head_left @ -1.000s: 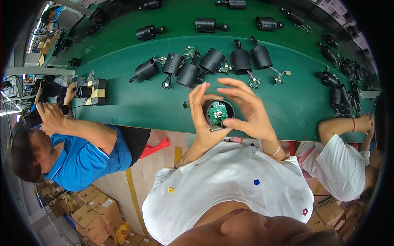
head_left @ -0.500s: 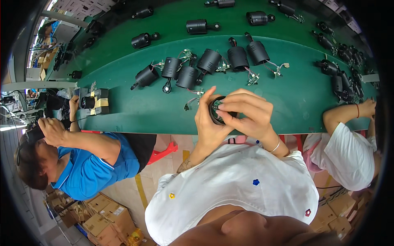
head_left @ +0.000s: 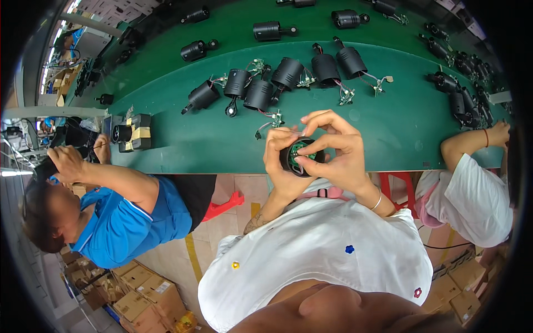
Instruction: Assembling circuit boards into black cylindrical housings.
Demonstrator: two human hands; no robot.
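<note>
My left hand (head_left: 280, 175) is wrapped round a black cylindrical housing (head_left: 287, 162), held above the near edge of the green table with its open end facing me. Inside that opening sits a small green circuit board (head_left: 302, 149). The bent thumb and index finger of my right hand (head_left: 350, 149) close on the board at the mouth of the housing, while its other fingers arch over the far rim. Just beyond my hands lies a loose circuit board (head_left: 276, 119) on thin wires from one of several black housings (head_left: 258, 95).
More black housings (head_left: 268, 31) lie on the far green strip, and others cluster at the right (head_left: 463, 108). A black block with yellow tape (head_left: 142, 132) stands at the left. A person in blue (head_left: 133, 216) works at my left, another in white (head_left: 472, 205) at my right.
The table has shifted slightly in view. My right fingers have spread and risen over the housing's far rim, and more of the green board shows. My left hand still grips the housing.
</note>
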